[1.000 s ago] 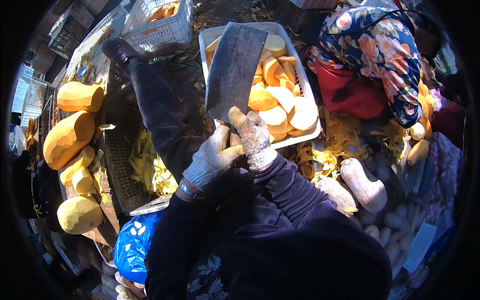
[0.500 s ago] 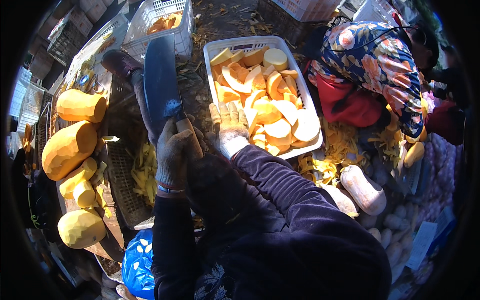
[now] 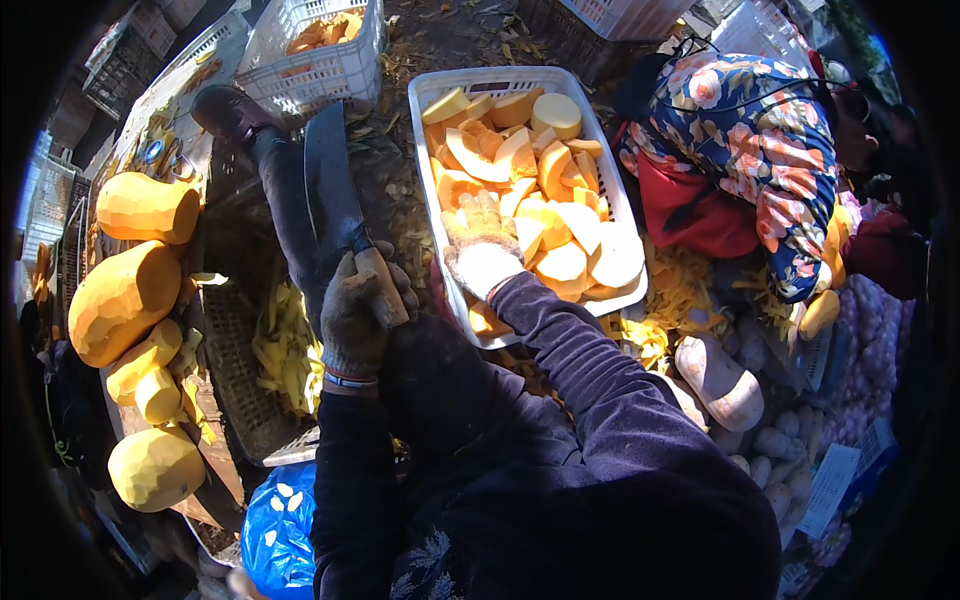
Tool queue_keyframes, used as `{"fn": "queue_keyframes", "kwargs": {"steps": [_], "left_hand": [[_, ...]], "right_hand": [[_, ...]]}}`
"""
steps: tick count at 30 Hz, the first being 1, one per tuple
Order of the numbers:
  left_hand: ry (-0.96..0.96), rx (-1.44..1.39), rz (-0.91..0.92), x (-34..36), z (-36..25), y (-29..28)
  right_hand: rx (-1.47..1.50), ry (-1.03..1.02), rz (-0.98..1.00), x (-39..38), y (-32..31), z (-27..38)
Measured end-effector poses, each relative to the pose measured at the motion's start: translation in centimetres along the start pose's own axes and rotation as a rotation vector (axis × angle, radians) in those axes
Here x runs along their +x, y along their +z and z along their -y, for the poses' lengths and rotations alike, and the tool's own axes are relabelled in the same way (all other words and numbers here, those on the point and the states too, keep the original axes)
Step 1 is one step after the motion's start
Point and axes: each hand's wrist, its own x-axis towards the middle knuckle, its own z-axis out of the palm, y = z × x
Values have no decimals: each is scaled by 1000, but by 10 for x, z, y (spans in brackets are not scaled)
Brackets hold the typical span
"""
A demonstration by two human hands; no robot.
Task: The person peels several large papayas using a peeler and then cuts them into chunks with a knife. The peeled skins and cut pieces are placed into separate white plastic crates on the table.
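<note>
My gloved left hand (image 3: 362, 318) is closed around the wooden handle of a large broad-bladed knife (image 3: 330, 180); its dark blade points up and away from me. To the right stands a white plastic crate (image 3: 418, 150) heaped with cut, peeled orange pumpkin pieces (image 3: 550, 225). My gloved right hand (image 3: 484, 245) reaches over its near left side and lies on the pieces, fingers spread and gripping nothing. Several peeled whole pumpkins and chunks (image 3: 125, 300) rest on a wooden board at the left.
A dark crate (image 3: 235, 370) with yellow peelings sits beside the board, a blue plastic bag (image 3: 280, 535) below it. Another white crate (image 3: 318, 75) holds pieces at the back. At the right a person in a floral top (image 3: 745, 150) bends near peelings and unpeeled pumpkins (image 3: 720, 382).
My right hand has moved right, from the crate's left edge onto the pumpkin pieces. The knife has lowered a little and its blade has turned.
</note>
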Motion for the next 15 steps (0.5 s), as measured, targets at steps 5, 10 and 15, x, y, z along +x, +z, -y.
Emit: {"fn": "queue_keyframes", "kwargs": {"steps": [5, 10, 15], "left_hand": [[-32, 25, 87, 1, 1, -6], [-3, -55, 25, -4, 1, -5], [-26, -88, 5, -1, 3, 0]], "right_hand": [[121, 56, 53, 10, -8, -29], [1161, 378, -90, 25, -23, -94], [1988, 813, -185, 39, -20, -156]]}}
